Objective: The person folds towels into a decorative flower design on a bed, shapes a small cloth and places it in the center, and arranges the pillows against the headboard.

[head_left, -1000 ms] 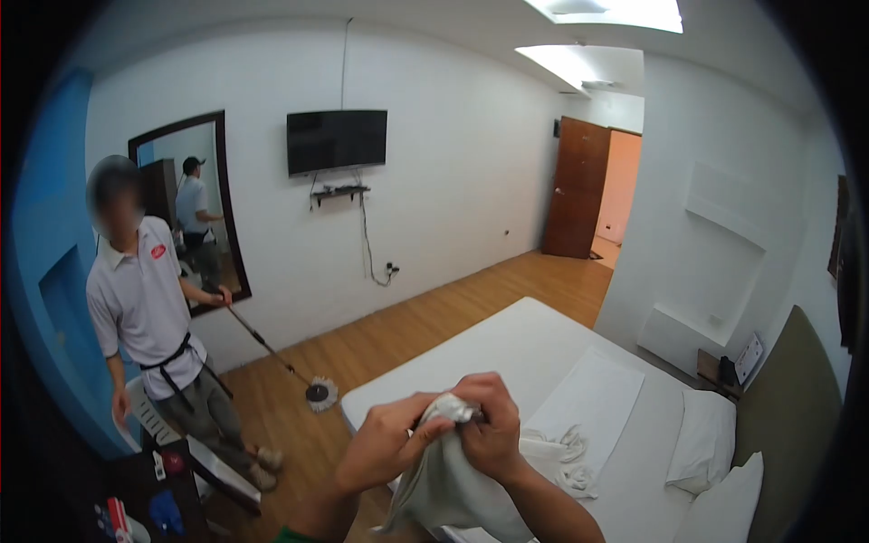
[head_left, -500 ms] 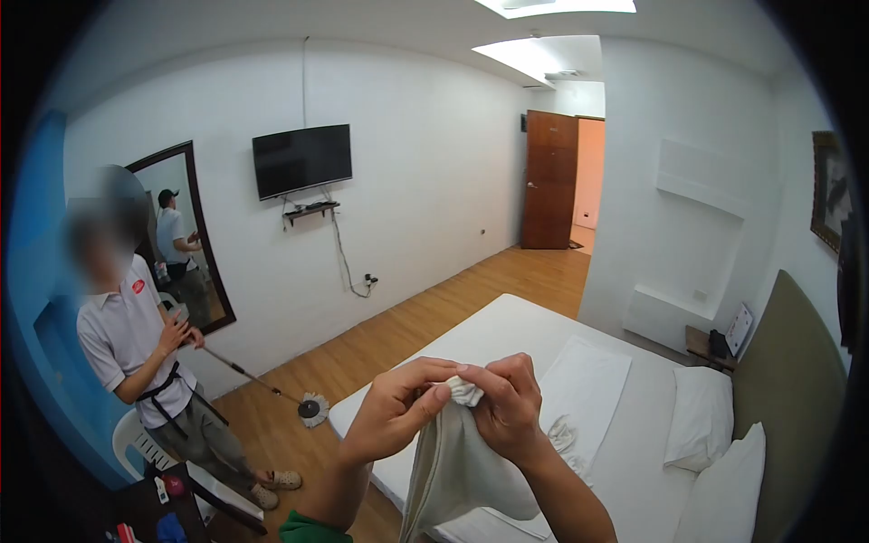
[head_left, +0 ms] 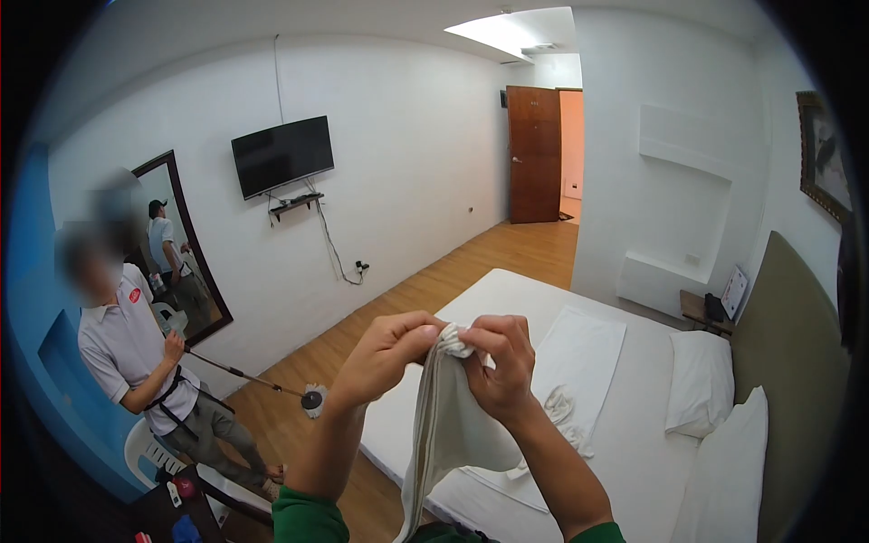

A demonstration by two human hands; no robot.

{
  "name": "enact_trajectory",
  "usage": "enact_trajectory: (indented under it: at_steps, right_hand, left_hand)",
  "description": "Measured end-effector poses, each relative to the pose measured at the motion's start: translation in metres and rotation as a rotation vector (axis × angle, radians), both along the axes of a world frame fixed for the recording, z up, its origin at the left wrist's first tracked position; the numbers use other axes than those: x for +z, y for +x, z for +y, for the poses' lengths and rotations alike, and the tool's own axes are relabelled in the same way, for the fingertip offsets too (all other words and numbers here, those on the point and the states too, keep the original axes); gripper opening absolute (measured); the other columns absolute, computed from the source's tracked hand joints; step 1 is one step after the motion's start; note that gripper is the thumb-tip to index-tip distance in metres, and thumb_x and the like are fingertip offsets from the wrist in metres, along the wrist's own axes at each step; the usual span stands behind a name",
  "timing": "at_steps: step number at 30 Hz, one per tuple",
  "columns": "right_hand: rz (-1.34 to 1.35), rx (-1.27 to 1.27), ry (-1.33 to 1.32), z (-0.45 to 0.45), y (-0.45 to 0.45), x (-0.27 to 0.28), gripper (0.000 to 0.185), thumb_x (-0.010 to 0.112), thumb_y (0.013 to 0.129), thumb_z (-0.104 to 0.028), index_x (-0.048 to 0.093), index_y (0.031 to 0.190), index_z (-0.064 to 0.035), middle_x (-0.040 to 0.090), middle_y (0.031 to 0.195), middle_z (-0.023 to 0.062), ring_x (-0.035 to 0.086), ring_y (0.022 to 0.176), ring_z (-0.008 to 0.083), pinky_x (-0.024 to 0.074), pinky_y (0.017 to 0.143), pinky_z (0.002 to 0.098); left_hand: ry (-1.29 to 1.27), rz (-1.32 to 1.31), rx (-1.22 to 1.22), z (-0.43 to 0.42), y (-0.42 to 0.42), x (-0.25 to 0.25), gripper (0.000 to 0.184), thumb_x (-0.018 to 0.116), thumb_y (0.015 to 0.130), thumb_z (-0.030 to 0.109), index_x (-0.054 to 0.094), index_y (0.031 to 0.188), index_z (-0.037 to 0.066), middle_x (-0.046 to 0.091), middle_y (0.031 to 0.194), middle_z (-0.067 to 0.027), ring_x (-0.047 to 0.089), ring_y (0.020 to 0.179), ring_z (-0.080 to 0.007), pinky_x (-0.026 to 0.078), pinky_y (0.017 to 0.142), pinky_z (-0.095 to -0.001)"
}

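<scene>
A white cloth (head_left: 445, 416) hangs from both my hands, its top edge bunched into a small gathered knot between my fingers. My left hand (head_left: 387, 355) pinches the gathered top from the left. From the right, my right hand (head_left: 501, 362) grips the same bunched part with thumb and fingers. The lower part of the cloth drapes down in front of the bed (head_left: 507, 299), which has a white sheet. On the bed lies a folded white cloth (head_left: 588, 348), with a crumpled white cloth (head_left: 559, 409) twisted on it.
Two white pillows (head_left: 699, 380) rest against the green headboard (head_left: 786, 317). At the left a person (head_left: 136, 344) holds a mop (head_left: 312, 401) whose head is on the wooden floor. A white plastic chair (head_left: 145, 452) and a dark table (head_left: 204, 516) with small items stand near them.
My hands and the cloth have moved slightly up in view, with the gathered top showing more. The view has shifted right and down. The person with the mop has changed arm position.
</scene>
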State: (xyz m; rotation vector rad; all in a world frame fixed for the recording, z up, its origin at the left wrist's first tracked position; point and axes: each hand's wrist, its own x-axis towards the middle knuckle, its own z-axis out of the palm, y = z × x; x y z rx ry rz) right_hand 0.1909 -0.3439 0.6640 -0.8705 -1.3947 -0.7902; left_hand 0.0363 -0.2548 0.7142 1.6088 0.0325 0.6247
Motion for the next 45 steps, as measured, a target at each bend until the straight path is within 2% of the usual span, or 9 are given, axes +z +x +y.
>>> enact_trajectory:
  at_steps: [4,16,24,32,34,36,38,41,45]
  right_hand:
    - [0.067,-0.013,-0.061,0.004,0.007,-0.007,0.037,0.067,0.067,0.011,0.061,0.097,-0.0088,0.062,0.09,0.0065,0.055,0.078,0.0256,0.0451,0.069,0.0358]
    - [0.295,0.259,-0.565,-0.073,0.049,0.001,0.027,0.073,0.069,0.006,0.064,0.09,-0.0087,0.064,0.087,0.0027,0.055,0.084,0.0203,0.0426,0.079,0.031]
    - [0.057,-0.507,-1.173,-0.206,0.115,0.034,0.026,0.074,0.064,0.008,0.07,0.082,-0.0097,0.047,0.104,0.0076,0.05,0.1,0.0239,0.0458,0.086,0.0345]
    - [0.234,-0.552,-0.801,-0.143,0.063,0.045,0.019,0.061,0.081,0.003,0.064,0.1,0.0001,0.061,0.093,0.0069,0.058,0.086,0.0182,0.0442,0.074,0.0282]
    - [0.368,-0.402,-0.777,-0.131,0.038,0.038,0.017,0.062,0.085,-0.001,0.064,0.102,-0.0002,0.06,0.097,0.0058,0.057,0.09,0.0166,0.0433,0.077,0.0278]
    - [0.504,-0.269,-0.757,-0.131,0.045,0.034,0.017,0.062,0.089,-0.006,0.063,0.104,-0.0005,0.059,0.1,0.0048,0.056,0.094,0.015,0.0423,0.079,0.0274]
    - [0.463,-0.342,-0.75,-0.152,0.081,0.025,0.017,0.062,0.092,-0.009,0.063,0.108,-0.0027,0.057,0.11,0.0045,0.053,0.098,0.0127,0.0422,0.082,0.0274]
    - [0.448,-0.424,-0.337,-0.058,0.065,0.04,0.028,0.062,0.091,-0.008,0.06,0.118,-0.0036,0.056,0.101,0.001,0.049,0.086,0.0087,0.0429,0.08,0.0247]
    - [0.449,-0.667,-0.821,0.06,0.127,-0.028,0.027,0.064,0.084,-0.003,0.066,0.111,-0.0025,0.065,0.108,0.0097,0.059,0.084,0.0166,0.0478,0.077,0.0292]
  left_hand:
    - [0.3,0.132,0.232,0.003,0.014,-0.001,0.029,0.076,0.085,0.025,0.069,0.093,-0.003,0.06,0.07,0.0021,0.052,0.067,-0.0026,0.041,0.058,-0.0194]
    - [-0.198,-0.107,0.573,0.086,0.091,-0.03,0.029,0.048,0.099,0.025,0.062,0.094,0.0,0.059,0.081,-0.0049,0.052,0.072,-0.0125,0.044,0.067,-0.0303]
    - [0.413,-0.096,1.328,0.352,0.02,-0.021,0.043,0.041,0.101,0.032,0.06,0.1,-0.006,0.065,0.097,-0.0231,0.061,0.089,-0.0311,0.046,0.083,-0.0417]
    - [0.536,-0.162,0.874,0.374,-0.106,0.033,0.042,0.04,0.103,0.036,0.056,0.093,-0.002,0.057,0.085,-0.0078,0.052,0.08,-0.0187,0.044,0.074,-0.0339]
    - [0.144,-0.155,0.879,0.364,-0.14,0.043,0.037,0.048,0.101,0.037,0.058,0.096,0.001,0.048,0.083,0.0013,0.046,0.079,-0.0092,0.039,0.073,-0.0248]
    - [1.03,-0.038,0.99,0.396,-0.194,0.039,0.031,0.049,0.101,0.033,0.057,0.106,0.004,0.046,0.086,0.0033,0.045,0.081,-0.007,0.038,0.073,-0.0224]
    - [0.31,-0.099,0.686,0.37,-0.199,0.058,0.032,0.05,0.101,0.033,0.054,0.113,0.004,0.046,0.086,0.0048,0.045,0.078,-0.0046,0.037,0.071,-0.0206]
    - [0.556,0.054,0.533,0.432,-0.215,0.062,0.036,0.055,0.099,0.037,0.056,0.114,0.004,0.052,0.082,0.004,0.049,0.078,-0.0037,0.041,0.074,-0.0192]
    - [0.73,0.179,0.74,0.566,-0.157,-0.039,0.028,0.064,0.094,0.027,0.06,0.09,0.0,0.056,0.076,0.0012,0.051,0.073,-0.011,0.043,0.069,-0.0267]
